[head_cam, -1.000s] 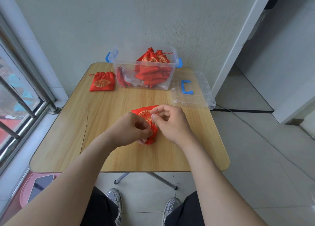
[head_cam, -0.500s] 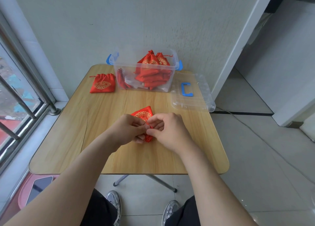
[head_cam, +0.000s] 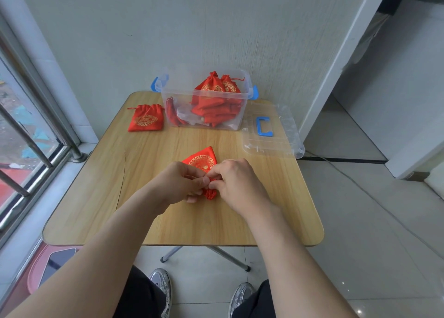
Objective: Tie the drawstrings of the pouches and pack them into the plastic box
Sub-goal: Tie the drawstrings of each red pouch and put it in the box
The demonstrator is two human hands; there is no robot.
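A red pouch with a gold pattern [head_cam: 203,160] lies on the wooden table [head_cam: 144,164], its gathered mouth pointing toward me. My left hand [head_cam: 182,183] and my right hand [head_cam: 236,180] meet over that mouth, and the fingertips of both pinch its drawstring. The string itself is mostly hidden by my fingers. A clear plastic box [head_cam: 237,116] with blue latches stands at the table's far edge and holds several red pouches [head_cam: 213,101]. Another red pouch [head_cam: 145,119] lies flat to the left of the box.
The box's clear lid with a blue handle [head_cam: 271,135] lies to the right of the box, overhanging the table edge. A wall is behind the table, a barred window to the left. A pink tray with a phone [head_cam: 55,262] sits on the floor at the left.
The pouch has been turned so its body points away from me. My hands have drawn closer together over its mouth.
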